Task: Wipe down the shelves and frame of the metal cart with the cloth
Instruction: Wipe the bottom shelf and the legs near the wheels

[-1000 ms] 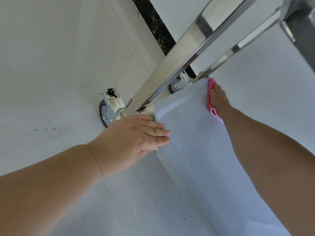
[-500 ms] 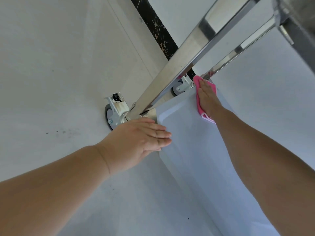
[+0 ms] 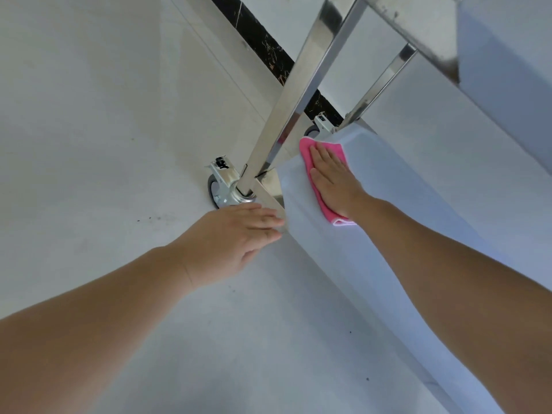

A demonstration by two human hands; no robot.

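Pale floor tiles (image 3: pixel 104 115) are filling most of the view, with a dark marbled strip (image 3: pixel 263 46) running along the base of the wall behind. Over them the metal cart (image 3: pixel 301 85) is standing on its casters, its bottom shelf (image 3: pixel 388 234) stretching away to the right beneath an upper shelf (image 3: pixel 507 70).

At the near corner post, the left hand (image 3: pixel 233 237) is lying flat with straight fingers, its fingertips touching the corner edge of the bottom shelf and holding nothing. The right hand (image 3: pixel 331 180) is pressing down with fingers spread and straight, flattening the pink cloth (image 3: pixel 307 153) against the shelf at its far left end, just beside the post.

Risks, as I judge them: the cloth is sitting right at the shelf's lip, so a stroke running outward could be pushing it over the edge and out from under the palm. The front caster (image 3: pixel 221 189) may not be locked, though I cannot tell; if so, sideways wiping pressure could be rolling the cart away from the bracing hand. Fingertips sliding along the folded metal corner could also be catching on a sharp edge.
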